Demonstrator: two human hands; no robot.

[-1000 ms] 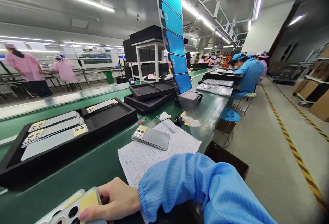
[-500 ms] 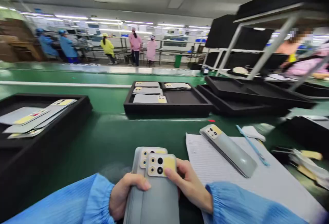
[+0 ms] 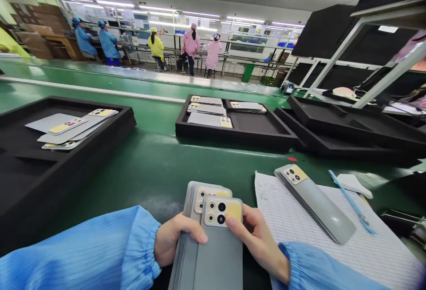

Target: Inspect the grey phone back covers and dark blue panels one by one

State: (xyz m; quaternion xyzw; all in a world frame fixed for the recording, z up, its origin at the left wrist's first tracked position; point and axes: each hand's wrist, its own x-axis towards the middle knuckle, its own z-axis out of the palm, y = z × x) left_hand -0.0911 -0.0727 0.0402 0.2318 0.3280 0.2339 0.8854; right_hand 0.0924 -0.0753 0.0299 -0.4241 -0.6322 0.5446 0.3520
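At the far left, a black tray sits on the green bench, its phone backs fanned and overlapping. The left hand has a closed grip on a stack of phone backs, thumb over the face, its fingers mostly hidden beneath. That hold is best kept firm but light, bearing on the edges so the thin pieces stay square. The front phone back overlaps the stack, set slightly lower and to the right. Beyond, another black tray holds more in both compartments. The right hand grips the front phone back near its top corner, thumb on the yellow patch; steady thumb pressure beside the camera rings, off the openings, should suit it. Further right, a smaller pile lies on the lined paper, near a blue pen; sleeves are best kept off both.
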